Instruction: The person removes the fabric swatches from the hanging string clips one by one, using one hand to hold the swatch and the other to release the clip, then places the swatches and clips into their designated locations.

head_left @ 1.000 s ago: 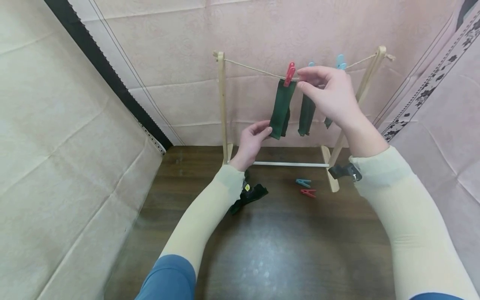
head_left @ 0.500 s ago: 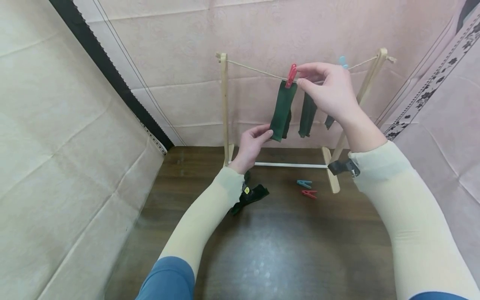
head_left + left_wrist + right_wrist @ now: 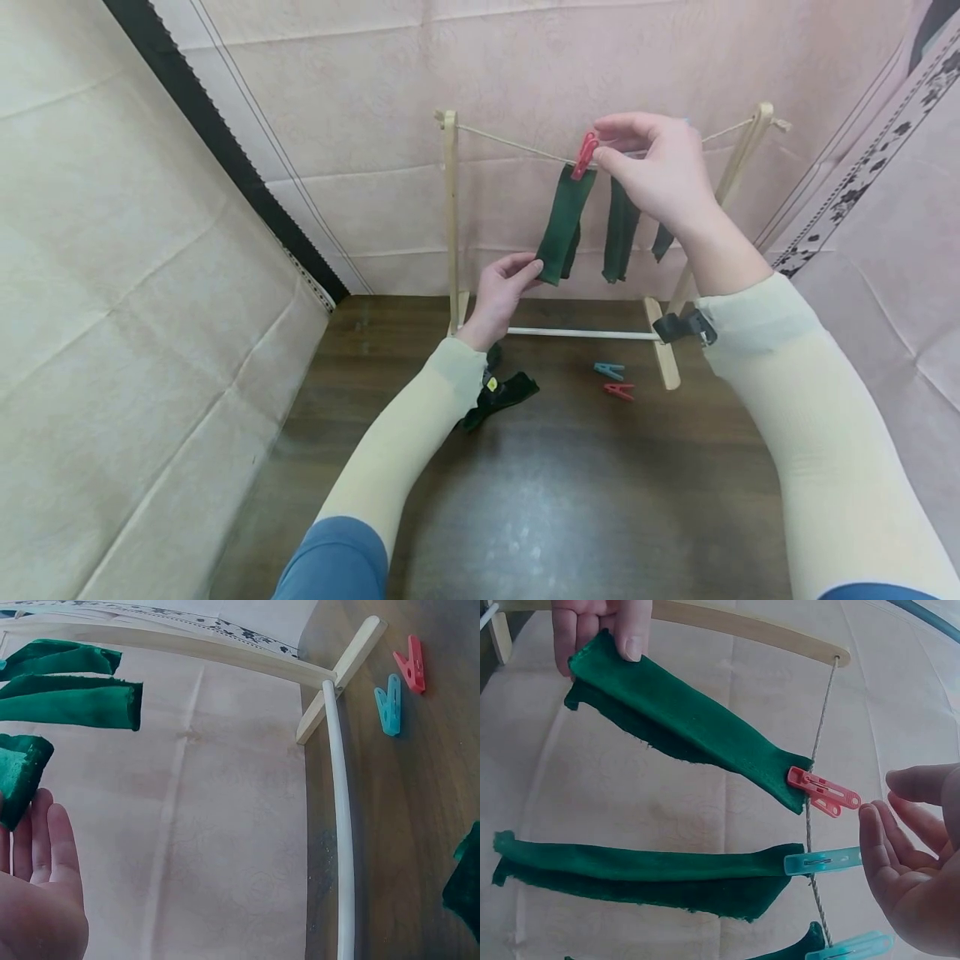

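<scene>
A folded green cloth strip hangs from a cord, fastened by a red clothespin. My left hand pinches the strip's lower end, thumb in front and fingers behind. Beside the clothespin's handle end is my right hand; its thumb and fingers are parted with nothing between them in the right wrist view. A second green strip hangs alongside under a light-blue clothespin. Farther along, another light-blue clothespin holds a third strip, partly hidden by my right hand in the head view.
Wooden posts carry the cord, joined below by a white rod. On the brown table lie a loose blue clothespin, a loose red one and more dark green cloth near my left sleeve. Pale fabric hangs around.
My right hand has risen slightly, its fingertips shifting from the cord beside the red clothespin to its upper end. The left hand keeps its pinch on the strip's lower end.
</scene>
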`<state>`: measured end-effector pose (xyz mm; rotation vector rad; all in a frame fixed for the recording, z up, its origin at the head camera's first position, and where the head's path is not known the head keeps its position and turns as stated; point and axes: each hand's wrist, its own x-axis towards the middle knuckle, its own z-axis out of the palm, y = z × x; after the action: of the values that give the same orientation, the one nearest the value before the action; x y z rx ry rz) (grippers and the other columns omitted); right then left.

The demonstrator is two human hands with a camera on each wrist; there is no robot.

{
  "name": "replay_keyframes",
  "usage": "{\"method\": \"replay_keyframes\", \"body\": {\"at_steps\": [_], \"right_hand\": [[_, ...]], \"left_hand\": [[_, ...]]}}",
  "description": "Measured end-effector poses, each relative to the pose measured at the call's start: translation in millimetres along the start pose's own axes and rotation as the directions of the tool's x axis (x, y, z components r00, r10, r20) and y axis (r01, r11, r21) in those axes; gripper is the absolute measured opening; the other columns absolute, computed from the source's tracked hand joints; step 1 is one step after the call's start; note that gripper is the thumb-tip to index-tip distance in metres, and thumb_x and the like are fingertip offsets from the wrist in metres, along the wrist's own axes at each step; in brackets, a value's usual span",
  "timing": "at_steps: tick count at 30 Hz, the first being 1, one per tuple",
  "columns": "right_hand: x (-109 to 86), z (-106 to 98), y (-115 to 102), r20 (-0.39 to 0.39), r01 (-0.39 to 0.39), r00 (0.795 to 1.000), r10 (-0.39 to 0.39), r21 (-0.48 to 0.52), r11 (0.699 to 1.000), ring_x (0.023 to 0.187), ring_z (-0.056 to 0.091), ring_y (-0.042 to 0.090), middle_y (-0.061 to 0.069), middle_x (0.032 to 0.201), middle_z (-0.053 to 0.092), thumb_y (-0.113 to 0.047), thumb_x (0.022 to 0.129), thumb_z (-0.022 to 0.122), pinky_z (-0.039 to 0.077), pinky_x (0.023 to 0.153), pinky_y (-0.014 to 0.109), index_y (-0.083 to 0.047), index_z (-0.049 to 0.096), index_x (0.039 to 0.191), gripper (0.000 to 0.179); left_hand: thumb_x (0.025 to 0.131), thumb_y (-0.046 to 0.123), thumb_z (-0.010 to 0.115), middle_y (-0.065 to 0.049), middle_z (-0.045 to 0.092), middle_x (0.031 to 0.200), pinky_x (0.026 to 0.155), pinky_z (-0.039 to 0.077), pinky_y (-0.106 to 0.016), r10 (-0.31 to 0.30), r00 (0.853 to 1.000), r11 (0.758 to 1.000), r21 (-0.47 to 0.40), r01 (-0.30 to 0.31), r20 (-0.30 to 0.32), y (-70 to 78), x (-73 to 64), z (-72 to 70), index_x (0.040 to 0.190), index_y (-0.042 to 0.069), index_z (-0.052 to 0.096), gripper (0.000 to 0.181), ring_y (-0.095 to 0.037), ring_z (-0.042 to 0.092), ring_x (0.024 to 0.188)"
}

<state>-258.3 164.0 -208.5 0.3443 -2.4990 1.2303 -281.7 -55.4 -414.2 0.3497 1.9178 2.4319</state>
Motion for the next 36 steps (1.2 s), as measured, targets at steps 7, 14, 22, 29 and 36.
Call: {"method": "replay_keyframes", "body": {"at_steps": [7, 14, 22, 29, 36], "right_hand": [[6.6, 2.1, -2.0, 0.026, -0.026, 0.999, 0.027, -0.054, 0.998, 0.131, 0.066, 0.021, 0.002, 0.144, 0.069, -0.035, 0.106, 0.065, 0.052, 0.11, 0.04, -0.019, 0.065, 0.149, 0.046], [7.2, 2.5, 1.4, 0.013, -0.051, 0.999, 0.052, -0.077, 0.996, 0.132, 0.066, 0.021, 0.003, 0.145, 0.068, -0.036, 0.106, 0.064, 0.055, 0.106, 0.039, -0.021, 0.064, 0.151, 0.047], [8.9, 4.6, 3.3, 0.027, -0.081, 0.996, 0.083, -0.081, 0.993, 0.135, 0.063, 0.018, 0.0, 0.151, 0.064, -0.038, 0.107, 0.064, 0.054, 0.109, 0.041, -0.022, 0.061, 0.154, 0.05], [16.0, 6.3, 4.7, 0.072, -0.127, 0.989, 0.132, -0.079, 0.989, 0.14, 0.059, 0.018, 0.002, 0.154, 0.061, -0.041, 0.107, 0.061, 0.05, 0.114, 0.044, -0.022, 0.054, 0.159, 0.055], [18.5, 9.6, 3.0, 0.114, -0.142, 0.982, 0.15, -0.074, 0.987, 0.142, 0.056, 0.019, 0.004, 0.156, 0.059, -0.043, 0.107, 0.062, 0.048, 0.115, 0.045, -0.022, 0.048, 0.163, 0.062]], "left_hand": [[0.104, 0.02, 0.074, -0.012, 0.075, 0.118, 0.107, 0.056, -0.04, 0.002, 1.0, 1.0, -0.016, -0.002, -0.01, -0.3, -0.3, -0.9, 0.123, 0.004, 0.075, 0.024, -0.026, 0.076, 0.105], [0.103, 0.022, 0.076, -0.012, 0.075, 0.118, 0.107, 0.055, -0.043, 0.004, 1.0, 1.0, -0.024, -0.004, -0.007, 0.3, 0.1, -0.1, 0.123, 0.006, 0.076, 0.025, -0.027, 0.077, 0.104], [0.103, 0.021, 0.076, -0.012, 0.075, 0.117, 0.107, 0.056, -0.04, -0.001, 1.0, 1.0, -0.027, 0.0, -0.025, 2.1, -2.6, -1.4, 0.122, 0.005, 0.076, 0.025, -0.027, 0.078, 0.103], [0.103, 0.024, 0.076, -0.012, 0.075, 0.119, 0.107, 0.055, -0.041, 0.002, 1.0, 1.0, -0.022, -0.002, -0.026, 4.1, -2.6, -1.3, 0.121, 0.007, 0.077, 0.024, -0.027, 0.077, 0.105], [0.103, 0.023, 0.076, -0.012, 0.075, 0.118, 0.106, 0.056, -0.04, 0.006, 1.0, 1.0, -0.029, -0.006, -0.028, 5.1, -2.4, -1.2, 0.12, 0.007, 0.077, 0.023, -0.027, 0.077, 0.104]]}}
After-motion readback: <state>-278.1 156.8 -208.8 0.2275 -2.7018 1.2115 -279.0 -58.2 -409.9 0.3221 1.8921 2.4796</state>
